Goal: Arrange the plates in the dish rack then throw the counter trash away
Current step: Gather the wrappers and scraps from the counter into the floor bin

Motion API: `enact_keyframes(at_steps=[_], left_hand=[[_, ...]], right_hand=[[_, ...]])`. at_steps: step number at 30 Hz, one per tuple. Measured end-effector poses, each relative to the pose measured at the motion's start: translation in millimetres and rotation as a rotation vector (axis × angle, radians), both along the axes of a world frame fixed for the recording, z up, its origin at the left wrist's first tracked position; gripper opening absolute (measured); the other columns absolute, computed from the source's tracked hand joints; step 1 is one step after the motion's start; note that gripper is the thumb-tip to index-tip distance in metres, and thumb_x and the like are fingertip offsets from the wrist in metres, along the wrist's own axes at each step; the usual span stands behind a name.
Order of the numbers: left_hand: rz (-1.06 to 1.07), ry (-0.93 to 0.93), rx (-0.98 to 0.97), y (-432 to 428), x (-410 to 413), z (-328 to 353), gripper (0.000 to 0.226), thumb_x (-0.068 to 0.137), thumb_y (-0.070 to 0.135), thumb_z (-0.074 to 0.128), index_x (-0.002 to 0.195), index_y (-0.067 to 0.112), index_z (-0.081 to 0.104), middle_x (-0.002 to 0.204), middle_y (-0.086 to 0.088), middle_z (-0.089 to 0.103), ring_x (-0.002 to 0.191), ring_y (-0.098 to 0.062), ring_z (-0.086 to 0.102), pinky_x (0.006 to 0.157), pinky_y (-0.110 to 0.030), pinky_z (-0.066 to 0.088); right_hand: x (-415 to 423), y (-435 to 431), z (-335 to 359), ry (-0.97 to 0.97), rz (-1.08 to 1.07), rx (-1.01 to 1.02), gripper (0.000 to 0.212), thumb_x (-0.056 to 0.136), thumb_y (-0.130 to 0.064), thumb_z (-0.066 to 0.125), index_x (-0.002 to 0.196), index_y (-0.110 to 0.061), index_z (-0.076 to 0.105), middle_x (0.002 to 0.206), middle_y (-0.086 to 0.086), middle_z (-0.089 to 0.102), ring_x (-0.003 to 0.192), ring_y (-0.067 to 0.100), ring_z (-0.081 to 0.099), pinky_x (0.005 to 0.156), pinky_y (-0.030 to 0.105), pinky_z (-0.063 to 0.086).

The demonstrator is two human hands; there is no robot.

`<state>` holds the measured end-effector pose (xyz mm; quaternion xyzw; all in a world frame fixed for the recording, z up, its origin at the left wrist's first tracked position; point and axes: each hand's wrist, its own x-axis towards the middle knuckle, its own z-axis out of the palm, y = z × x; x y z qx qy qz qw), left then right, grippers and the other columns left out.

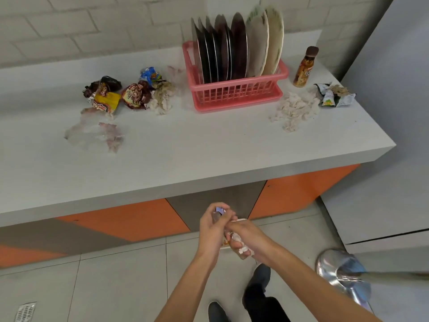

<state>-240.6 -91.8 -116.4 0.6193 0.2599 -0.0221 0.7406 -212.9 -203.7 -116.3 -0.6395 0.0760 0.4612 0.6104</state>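
Plates (232, 47) stand upright on edge, packed side by side in the pink dish rack (234, 96): dark ones to the left, two pale patterned ones at the right end. The rack sits toward the back edge of the white counter (209, 154), right of its middle. Left of the rack, near the back edge, lies a cluster of snack wrappers (104, 96) in brown, yellow and blue, with a crumpled napkin (162, 98) touching them on the rack side. Nearer the front edge, a sheet of clear plastic film (95, 133) lies flat. Just right of the rack a brown-capped bottle (305, 66) stands upright. In front of it is a heap of torn tissue (294, 110), and green-and-white packets (334, 96) lie close to the counter's right edge. Both hands are below and in front of the counter's front edge, over the tiled floor, pressed against each other. The left hand (212, 228) has its fingers curled and clamped on a clear wrapper (219, 211) at the fingertips. The right hand (248, 235) is curled around a white tissue wad (240, 241) that bulges out between its fingers. A shiny metal bin (343, 273) stands on the floor to the right, and dark shoes (260, 282) show below the hands.
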Motion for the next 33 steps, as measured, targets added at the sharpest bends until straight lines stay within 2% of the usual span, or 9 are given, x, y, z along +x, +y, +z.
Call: enact_keyframes(at_steps=[6, 9, 11, 15, 18, 21, 26, 29, 33], left_hand=[[-0.081, -0.06, 0.055, 21, -27, -11, 0.012, 0.097, 0.0, 0.05, 0.098, 0.001, 0.062, 0.071, -0.002, 0.063, 0.059, -0.018, 0.057, 0.041, -0.025, 0.041], [-0.017, -0.046, 0.107, 30, -25, -20, 0.014, 0.098, 0.003, 0.05, 0.098, 0.007, 0.063, 0.068, 0.001, 0.06, 0.062, -0.015, 0.058, 0.055, -0.028, 0.05], [0.018, -0.02, 0.128, 34, -23, -29, 0.013, 0.098, 0.006, 0.051, 0.098, 0.01, 0.063, 0.065, -0.001, 0.056, 0.059, -0.012, 0.056, 0.06, -0.03, 0.054], [0.033, 0.067, 0.093, 33, -19, -53, 0.009, 0.098, 0.009, 0.054, 0.094, 0.009, 0.061, 0.055, 0.0, 0.048, 0.051, -0.01, 0.048, 0.048, -0.031, 0.054], [0.021, 0.122, 0.103, 29, -16, -83, 0.018, 0.098, 0.021, 0.056, 0.082, 0.013, 0.059, 0.052, 0.005, 0.048, 0.049, -0.012, 0.043, 0.044, -0.027, 0.044], [-0.017, 0.141, 0.128, 18, -13, -119, 0.033, 0.098, 0.028, 0.056, 0.069, 0.015, 0.05, 0.056, 0.002, 0.044, 0.047, -0.011, 0.038, 0.041, -0.024, 0.032], [-0.036, 0.131, 0.173, -3, -1, -201, 0.037, 0.099, 0.028, 0.053, 0.066, 0.016, 0.044, 0.057, 0.002, 0.042, 0.046, -0.012, 0.034, 0.04, -0.024, 0.025], [-0.043, 0.126, 0.174, -11, 7, -258, 0.031, 0.098, 0.023, 0.05, 0.069, 0.015, 0.045, 0.062, -0.003, 0.043, 0.048, -0.014, 0.036, 0.042, -0.024, 0.028], [-0.066, 0.122, 0.071, -15, 25, -336, 0.011, 0.076, 0.023, 0.045, 0.073, 0.017, 0.054, 0.068, -0.006, 0.047, 0.054, -0.018, 0.043, 0.05, -0.028, 0.034]], right_hand=[[-30, 13, -7, -0.024, 0.081, -0.055, 0.049, 0.094, -0.057, 0.048, 0.072, -0.014, 0.055, 0.047, -0.003, 0.04, 0.042, 0.01, 0.032, 0.043, 0.02, 0.02], [-30, 10, -15, -0.123, 0.134, -0.11, 0.046, 0.093, -0.057, 0.052, 0.073, -0.016, 0.058, 0.05, -0.003, 0.046, 0.045, 0.01, 0.036, 0.044, 0.02, 0.025], [-26, 2, -25, -0.209, 0.118, -0.162, 0.042, 0.091, -0.051, 0.06, 0.071, -0.014, 0.06, 0.055, 0.0, 0.049, 0.048, 0.013, 0.039, 0.043, 0.022, 0.029], [-11, -30, -50, -0.258, -0.026, -0.217, 0.045, 0.091, -0.032, 0.067, 0.072, 0.007, 0.054, 0.054, 0.005, 0.043, 0.041, 0.017, 0.034, 0.042, 0.024, 0.027], [3, -54, -75, -0.289, -0.106, -0.272, 0.041, 0.091, -0.023, 0.067, 0.064, 0.002, 0.05, 0.059, 0.011, 0.038, 0.039, 0.013, 0.029, 0.04, 0.02, 0.024], [16, -70, -115, -0.353, -0.127, -0.31, 0.043, 0.089, -0.022, 0.069, 0.054, -0.012, 0.046, 0.058, 0.009, 0.036, 0.045, 0.013, 0.03, 0.042, 0.018, 0.026], [33, -83, -195, -0.473, -0.063, -0.323, 0.054, 0.089, -0.02, 0.068, 0.039, -0.026, 0.049, 0.05, -0.004, 0.036, 0.046, 0.006, 0.032, 0.049, 0.021, 0.027], [42, -86, -250, -0.498, -0.044, -0.329, 0.047, 0.089, -0.016, 0.066, 0.046, -0.019, 0.047, 0.052, -0.003, 0.034, 0.043, 0.005, 0.03, 0.043, 0.015, 0.028], [58, -87, -333, -0.531, -0.015, -0.343, 0.039, 0.088, -0.018, 0.067, 0.056, -0.007, 0.048, 0.051, -0.002, 0.038, 0.045, 0.009, 0.032, 0.046, 0.02, 0.027]])
